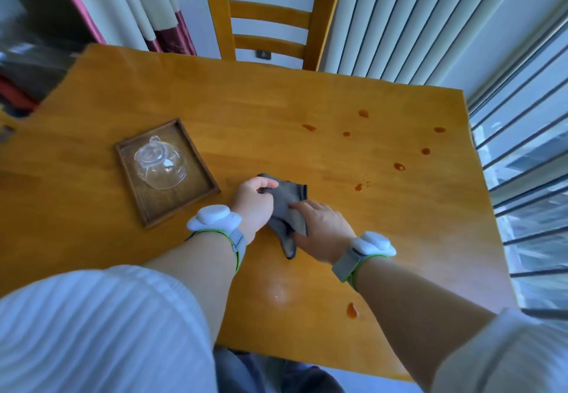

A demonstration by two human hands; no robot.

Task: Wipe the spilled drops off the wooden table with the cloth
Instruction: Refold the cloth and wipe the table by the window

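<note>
Both the left hand (253, 200) and right hand (322, 231) clutch the crumpled grey cloth (284, 208). No wiping looks done: the reddish-brown spilled drops (399, 166) dot the wooden table (246, 100) far right

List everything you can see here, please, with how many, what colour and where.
table: one, honey-coloured wood, fills the middle.
drops: about eight, orange-brown, mostly far right, one near the front edge.
cloth: one, grey, bunched at the centre.
tray: one, dark wood, left of the cloth.
glass cup: one, clear, upside down on the tray.
chair: one, wooden, at the far side.
radiator: one, white, behind the table on the right.
wrist devices: two, white, one per wrist.
left hand: grips the cloth.
right hand: grips the cloth.
</note>
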